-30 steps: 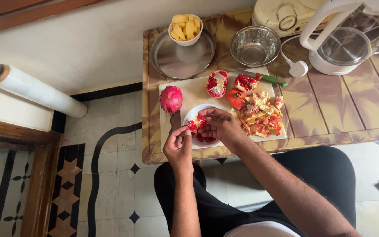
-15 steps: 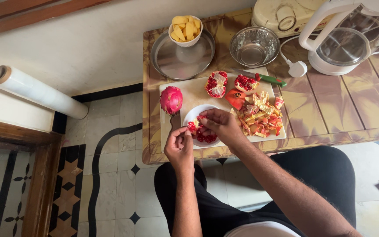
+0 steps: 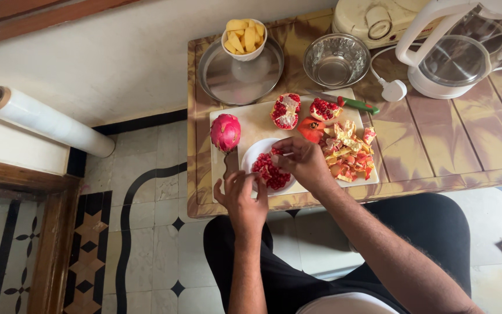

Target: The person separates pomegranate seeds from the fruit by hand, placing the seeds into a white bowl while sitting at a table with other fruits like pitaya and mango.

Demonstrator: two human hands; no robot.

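Head view shows us both hands at the white bowl point(image 3: 250, 156) of red pomegranate seeds point(image 3: 270, 173) on the cutting board point(image 3: 251, 119). Our left hand point(image 3: 240, 197) rests at the bowl's near rim, fingers spread, holding nothing. Our right hand point(image 3: 303, 160) hovers over the bowl's right side, fingertips pinched; we cannot tell on what. A dragon fruit point(image 3: 226, 132) sits just left of the bowl, peel scraps point(image 3: 347, 152) right.
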